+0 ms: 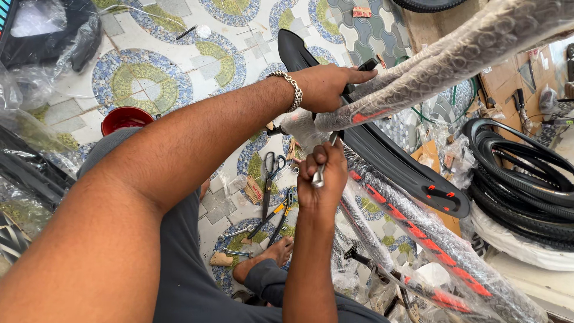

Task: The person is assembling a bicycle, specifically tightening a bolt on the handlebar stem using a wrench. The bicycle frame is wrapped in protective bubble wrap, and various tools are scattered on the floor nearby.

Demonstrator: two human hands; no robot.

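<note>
Your left hand (pixel 327 85) lies flat across the black mudguard (pixel 382 149), fingers stretched out and pressing down where the bubble-wrapped frame tube (pixel 454 54) crosses it; it clasps nothing, only rests on top. A silver chain bracelet (pixel 291 90) sits on that wrist.

Your right hand (pixel 323 179) is curled into a fist just below, fingers closed tight round a slim metal tool (pixel 323 167) whose shaft points up to the joint where the tube meets the mudguard. What kind of tool it is cannot be told from here.

A second wrapped tube with red markings (pixel 430 245) runs down to the lower right from that joint, just beside your right forearm. The mudguard runs from the upper middle down to the right, with red clips near its lower end.

On the patterned tile floor (pixel 143 78) below your hands lie a pair of scissors (pixel 272 173), yellow-handled pliers (pixel 280 212) and a wrench (pixel 236 232), close together. Your bare foot (pixel 269 254) rests near them. A red bowl (pixel 124 118) stands to the left, partly hidden by your arm. Black tyres (pixel 526 173) are stacked at the right.
</note>
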